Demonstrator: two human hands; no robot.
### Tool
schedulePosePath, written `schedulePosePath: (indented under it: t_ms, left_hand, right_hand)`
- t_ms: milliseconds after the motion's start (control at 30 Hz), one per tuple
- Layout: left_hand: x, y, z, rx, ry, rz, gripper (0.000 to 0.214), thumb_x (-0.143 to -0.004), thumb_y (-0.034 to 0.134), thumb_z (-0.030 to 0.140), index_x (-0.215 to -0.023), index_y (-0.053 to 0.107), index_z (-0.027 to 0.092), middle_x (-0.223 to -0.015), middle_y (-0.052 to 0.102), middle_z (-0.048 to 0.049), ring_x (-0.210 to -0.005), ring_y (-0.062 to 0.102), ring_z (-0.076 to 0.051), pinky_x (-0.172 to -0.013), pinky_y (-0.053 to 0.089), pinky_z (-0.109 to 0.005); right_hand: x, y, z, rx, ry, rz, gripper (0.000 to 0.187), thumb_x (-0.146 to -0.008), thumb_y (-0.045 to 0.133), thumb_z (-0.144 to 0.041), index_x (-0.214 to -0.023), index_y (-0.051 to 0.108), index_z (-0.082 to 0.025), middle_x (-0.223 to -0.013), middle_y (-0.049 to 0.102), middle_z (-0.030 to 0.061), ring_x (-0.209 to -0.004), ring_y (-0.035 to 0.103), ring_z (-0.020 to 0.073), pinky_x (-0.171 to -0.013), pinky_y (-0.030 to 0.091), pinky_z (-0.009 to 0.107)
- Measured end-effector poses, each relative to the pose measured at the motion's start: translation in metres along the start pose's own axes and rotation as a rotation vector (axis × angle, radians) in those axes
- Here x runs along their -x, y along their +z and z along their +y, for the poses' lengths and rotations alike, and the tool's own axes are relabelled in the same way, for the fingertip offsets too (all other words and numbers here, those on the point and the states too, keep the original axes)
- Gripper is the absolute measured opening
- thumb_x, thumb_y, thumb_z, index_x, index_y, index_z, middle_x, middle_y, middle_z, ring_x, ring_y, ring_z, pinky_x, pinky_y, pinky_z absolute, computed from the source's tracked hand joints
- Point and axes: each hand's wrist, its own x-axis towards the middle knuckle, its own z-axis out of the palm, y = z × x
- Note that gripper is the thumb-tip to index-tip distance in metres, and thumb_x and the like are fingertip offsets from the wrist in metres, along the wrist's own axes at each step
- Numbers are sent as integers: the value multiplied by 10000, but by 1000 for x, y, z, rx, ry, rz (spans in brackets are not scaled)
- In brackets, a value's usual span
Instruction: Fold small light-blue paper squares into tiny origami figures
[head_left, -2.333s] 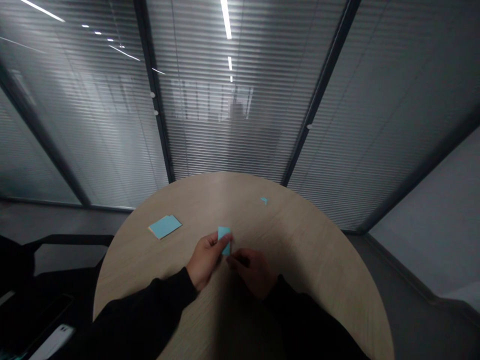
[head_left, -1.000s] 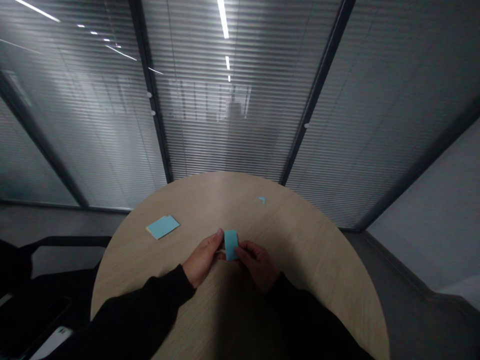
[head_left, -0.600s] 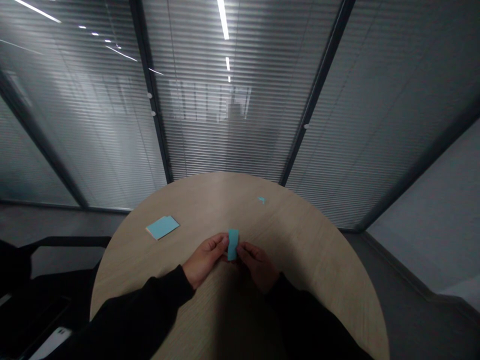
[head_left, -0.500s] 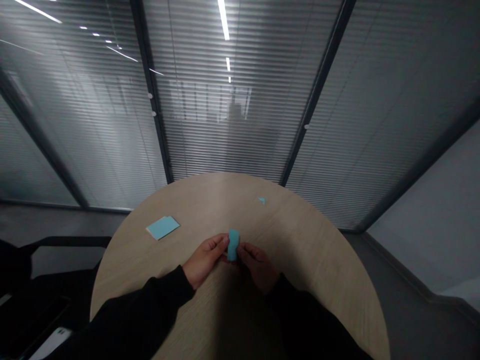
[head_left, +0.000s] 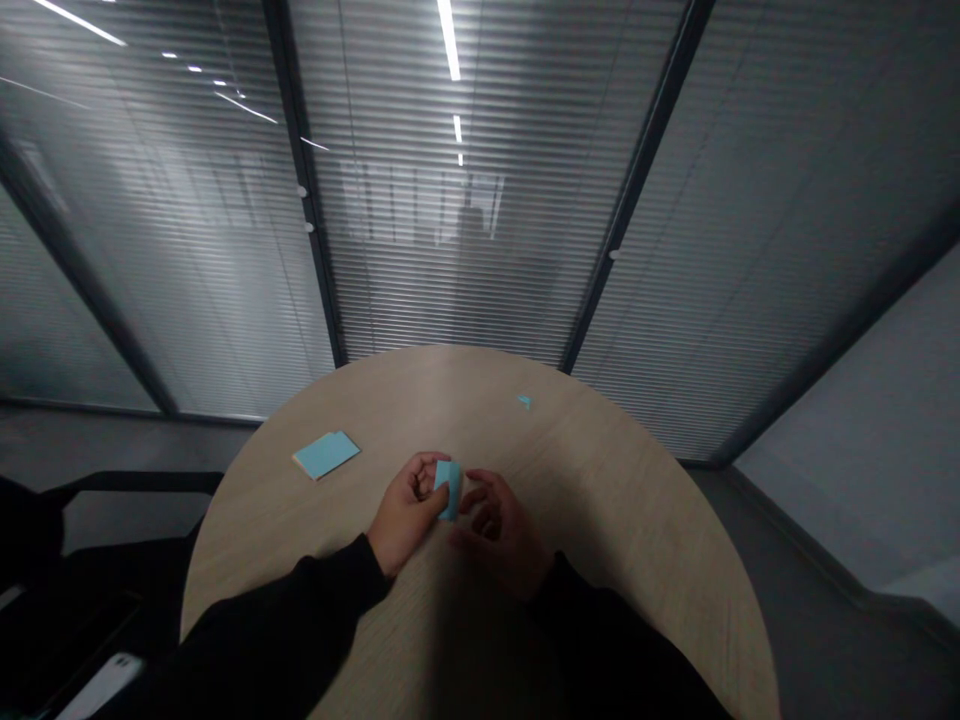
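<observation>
A small folded piece of light blue paper (head_left: 448, 489) is pinched in my left hand (head_left: 405, 512), thumb across its front and fingers behind. A crease or flap runs along its right side. Just right of the paper, my right hand (head_left: 506, 530) has its fingers curved and apart, with nothing seen between them. Its fingertips are very close to the paper's right edge; I cannot tell whether they touch it. Both hands are above the round wooden table (head_left: 660, 560).
A small stack of light blue paper (head_left: 327, 455) lies on the table's left side. A tiny blue folded piece (head_left: 524, 401) lies toward the far edge. A black chair (head_left: 135, 510) stands at the left, with a white phone-like object (head_left: 101, 688) below. Glass panels with blinds (head_left: 450, 290) stand behind.
The folded paper has shifted slightly left and turned in my left hand, whose thumb now lies over it. My right hand has let go of the paper and its fingers have spread.
</observation>
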Motion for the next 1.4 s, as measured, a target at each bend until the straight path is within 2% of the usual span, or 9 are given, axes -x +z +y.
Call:
schedulePosePath:
  t_ms: [100,267,433,600,700,833,967,1200,1400]
  left_hand:
    - [2,2,2,-56,15,-20,386,-774,715,332,-1076,525,185,-763,575,31,-636,531,-104,-584,413,-212]
    - [3,4,3,-59,10,-39,399,-782,709,360,-1084,507,197,-744,573,42,-631,527,-101,-588,406,-213]
    - [2,3,4,-12,21,-17,429,-792,708,372,-1131,496,217,-749,570,52,-628,527,-96,-593,412,-210]
    - [1,1,5,-30,13,8,402,-839,668,376,-1166,510,202,-664,529,68,-557,502,-83,-550,404,-198]
    - [1,-1,6,-43,-13,-15,371,-841,657,407,-1114,556,176,-629,540,62,-528,529,-87,-540,433,-206]
    - [-1,-5,9,-128,-46,-52,319,-852,618,433,-968,634,137,-650,619,4,-563,602,-120,-587,491,-247]
    - [-3,-9,8,-148,-44,-108,283,-875,569,363,-1006,654,128,-658,644,-15,-601,619,-133,-634,509,-271]
    - [-2,-10,4,-120,14,-236,253,-824,670,279,-1038,620,154,-761,650,-12,-682,617,-127,-677,495,-264]
    - [-2,-11,8,-223,107,-115,171,-795,713,285,-888,669,149,-1053,689,-92,-784,623,-145,-710,480,-268]
  right_hand:
    - [1,1,-1,147,-43,72,838,-623,846,-426,-1314,419,-221,-1028,641,56,-609,577,119,-535,477,250]
    - [-1,-4,-1,165,-108,200,384,-890,570,-394,-1208,505,-189,-897,678,51,-600,630,137,-553,519,266]
    - [-3,-9,1,15,-105,237,418,-876,558,-325,-1251,427,-192,-782,664,4,-519,607,131,-499,506,252]
    - [-3,-13,2,116,-196,239,140,-899,500,-278,-986,581,-203,-676,600,-18,-522,577,122,-499,473,233]
    - [-2,-16,0,211,-278,218,213,-883,444,-202,-883,657,-198,-756,600,14,-576,568,119,-532,479,234]
    - [-3,-20,-3,162,-334,208,352,-747,405,-100,-958,670,-192,-823,606,28,-583,550,117,-531,475,234]
    - [-3,-24,-5,111,-318,169,447,-662,409,-90,-1018,658,-199,-898,625,35,-602,555,118,-541,480,240]
    - [-2,-28,-7,-3,-130,137,354,-659,469,-133,-968,624,-209,-696,601,-23,-564,550,117,-515,443,218]
    - [-3,-24,-7,-60,-110,103,212,-723,641,-257,-921,591,-202,-780,641,0,-568,558,108,-493,436,202]
